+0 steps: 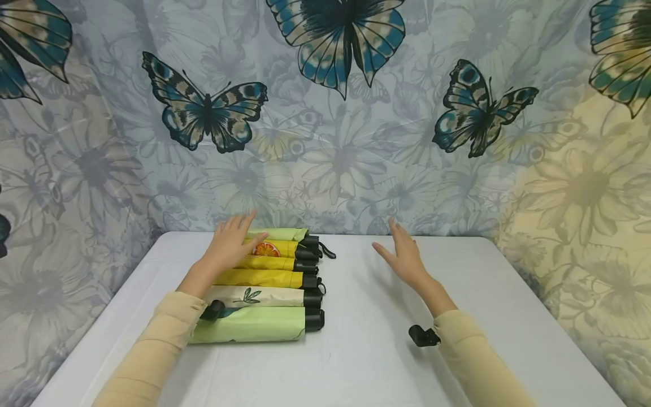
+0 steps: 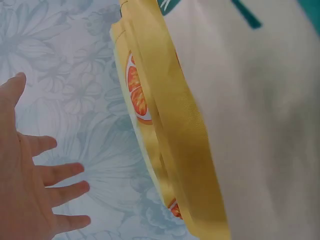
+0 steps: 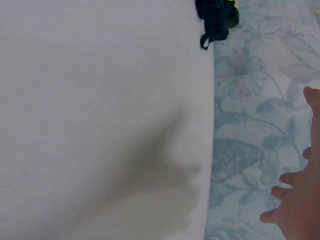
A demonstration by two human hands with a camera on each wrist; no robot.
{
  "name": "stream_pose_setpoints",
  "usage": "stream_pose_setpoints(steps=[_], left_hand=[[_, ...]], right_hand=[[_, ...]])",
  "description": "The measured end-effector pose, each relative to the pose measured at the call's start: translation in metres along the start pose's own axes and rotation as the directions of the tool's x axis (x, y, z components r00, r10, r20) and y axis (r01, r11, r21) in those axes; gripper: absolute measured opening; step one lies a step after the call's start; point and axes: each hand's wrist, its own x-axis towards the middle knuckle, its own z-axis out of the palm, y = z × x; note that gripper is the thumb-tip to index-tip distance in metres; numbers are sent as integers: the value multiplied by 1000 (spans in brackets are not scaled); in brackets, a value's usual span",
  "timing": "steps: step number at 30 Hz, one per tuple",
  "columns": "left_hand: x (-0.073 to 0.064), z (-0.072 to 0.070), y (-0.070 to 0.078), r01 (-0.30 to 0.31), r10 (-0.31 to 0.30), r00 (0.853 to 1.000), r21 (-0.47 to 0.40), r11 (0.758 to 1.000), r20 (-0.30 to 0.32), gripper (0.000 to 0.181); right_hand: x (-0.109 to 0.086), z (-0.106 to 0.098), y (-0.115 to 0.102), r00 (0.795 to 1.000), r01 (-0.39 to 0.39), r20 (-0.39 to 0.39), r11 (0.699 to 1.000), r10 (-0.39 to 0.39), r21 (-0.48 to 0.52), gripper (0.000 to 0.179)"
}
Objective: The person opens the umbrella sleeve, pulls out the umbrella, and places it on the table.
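Observation:
Several folded umbrellas lie side by side on the left half of the table, black handles to the right. Nearest the front is a light green umbrella (image 1: 259, 325), then a cream umbrella (image 1: 282, 297) with a leaf print. Behind them come yellow umbrellas (image 1: 264, 277), one with an orange-slice print (image 2: 137, 92), and a light green umbrella (image 1: 282, 232) at the back. My left hand (image 1: 227, 246) hovers over the far umbrellas, fingers spread, holding nothing. Off to the right, my right hand (image 1: 406, 257) is held above the table, fingers extended, also holding nothing.
A white table (image 1: 356, 362) runs back to a wall cloth (image 1: 346, 164) printed with butterflies and flowers. Thin black wrist straps (image 1: 328, 252) stick out from some umbrella handles. A black device (image 1: 424, 336) sits at my right wrist, another (image 1: 213, 310) at my left.

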Motion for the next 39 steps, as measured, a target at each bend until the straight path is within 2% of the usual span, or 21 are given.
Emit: stream_pose_setpoints(steps=[6, 11, 17, 23, 28, 34, 39], left_hand=[[-12, -1, 0, 1, 1, 999, -38, 999, 39, 81], [-23, -1, 1, -19, 26, 997, -93, 995, 69, 81], [-34, 2, 1, -31, 52, 992, -174, 984, 114, 83], [-48, 2, 0, -64, 107, 984, -279, 958, 142, 77], [-59, 2, 0, -92, 162, 973, -369, 925, 164, 73], [-71, 2, 1, -151, 226, 960, -370, 917, 168, 74], [-80, 2, 0, -169, 268, 946, -427, 888, 183, 79]], right_hand=[[-10, 6, -4, 999, 5, 41, 992, -10, 123, 84], [-19, 13, -8, 996, -15, 91, 975, -6, 222, 84], [-29, 21, -13, 990, -64, 141, 959, 26, 276, 83], [-38, 24, -21, 984, -94, 171, 944, 40, 317, 84], [-45, 28, -26, 978, -105, 205, 928, 32, 358, 82], [-56, 35, -34, 974, -106, 228, 901, 8, 421, 81], [-64, 41, -41, 969, -75, 244, 881, -47, 468, 76]])
